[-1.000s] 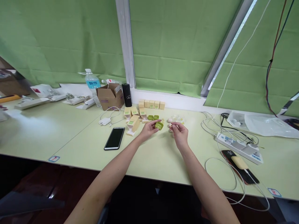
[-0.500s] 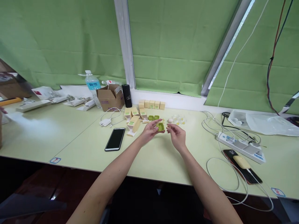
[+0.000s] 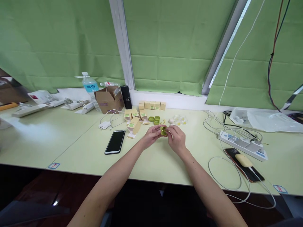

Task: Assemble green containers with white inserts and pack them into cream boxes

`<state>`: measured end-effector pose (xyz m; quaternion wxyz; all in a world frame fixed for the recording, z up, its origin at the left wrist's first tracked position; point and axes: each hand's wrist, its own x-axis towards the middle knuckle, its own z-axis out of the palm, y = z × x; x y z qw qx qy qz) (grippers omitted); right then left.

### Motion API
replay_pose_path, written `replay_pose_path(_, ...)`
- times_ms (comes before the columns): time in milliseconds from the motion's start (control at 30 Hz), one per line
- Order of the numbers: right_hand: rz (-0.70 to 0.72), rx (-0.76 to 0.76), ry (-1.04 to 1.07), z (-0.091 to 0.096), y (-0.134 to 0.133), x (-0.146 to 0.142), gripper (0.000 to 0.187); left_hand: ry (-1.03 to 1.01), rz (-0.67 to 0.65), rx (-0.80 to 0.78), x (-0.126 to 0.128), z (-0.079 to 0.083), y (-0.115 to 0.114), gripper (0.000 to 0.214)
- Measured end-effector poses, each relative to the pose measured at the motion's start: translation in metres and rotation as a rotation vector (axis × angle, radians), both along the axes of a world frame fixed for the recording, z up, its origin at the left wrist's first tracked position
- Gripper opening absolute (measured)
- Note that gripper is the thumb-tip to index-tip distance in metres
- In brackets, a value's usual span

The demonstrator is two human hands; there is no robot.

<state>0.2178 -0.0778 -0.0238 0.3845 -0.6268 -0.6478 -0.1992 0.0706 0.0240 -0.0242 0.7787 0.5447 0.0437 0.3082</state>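
Note:
Over the middle of the table, my left hand (image 3: 150, 136) grips a small, open green square case (image 3: 163, 130) between thumb and fingers. My right hand (image 3: 177, 138) is closed, its fingertips at the case's opening; whatever they pinch is hidden. Just beyond the hands stand several similar green cases (image 3: 154, 119), with tiny yellowish pieces (image 3: 163, 121) beside them. To the right of these lie clear plastic pieces with yellow spots (image 3: 180, 119). Cream cardboard boxes (image 3: 134, 125) with open flaps are left of the cases, and a row of small cream boxes (image 3: 152, 105) lines the back.
A phone (image 3: 115, 142) lies left of my forearms. Behind are a brown carton (image 3: 110, 101), a black flask (image 3: 126, 97) and a water bottle (image 3: 90, 86). On the right are a power strip (image 3: 242, 145), loose cables, and another phone (image 3: 245, 165) under a yellow charging case (image 3: 243, 160).
My right hand has moved left, and its fingertips now meet the green case, which has tilted. The view has shifted slightly.

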Motion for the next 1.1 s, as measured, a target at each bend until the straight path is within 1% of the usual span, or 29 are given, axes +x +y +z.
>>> replay_pose_path(200, -0.048, -0.008, 0.017, 0.001, -0.003, -0.005, 0.032, 0.029, 0.021, 0.006, -0.001, 0.003, -0.005, 0.047)
replay_pose_path(400, -0.075, -0.049, -0.029, -0.002, -0.001, -0.005, 0.034, 0.039, -0.021, 0.012, 0.000, 0.001, -0.006, 0.047)
replay_pose_path(533, -0.071, -0.035, -0.039, -0.004, 0.000, -0.002, 0.032, 0.043, -0.041, -0.016, 0.000, 0.001, -0.005, 0.047)
replay_pose_path(633, -0.006, 0.055, -0.018, -0.006, 0.002, 0.001, 0.026, 0.034, -0.044, -0.036, 0.000, 0.003, -0.006, 0.046)
replay_pose_path(733, 0.122, 0.176, 0.021, -0.006, 0.004, 0.003, 0.020, 0.008, -0.035, -0.062, 0.000, 0.004, -0.006, 0.045)
replay_pose_path(867, 0.240, 0.243, 0.080, -0.003, 0.004, 0.006, 0.018, -0.029, -0.044, -0.096, 0.000, 0.004, -0.005, 0.048)
replay_pose_path(1000, 0.323, 0.319, 0.078, 0.000, 0.001, 0.006, 0.024, -0.068, -0.036, -0.138, 0.000, 0.003, -0.003, 0.048)
replay_pose_path(1100, 0.349, 0.364, 0.059, 0.000, 0.000, 0.005, 0.028, -0.091, -0.034, -0.170, 0.000, 0.004, -0.002, 0.049)
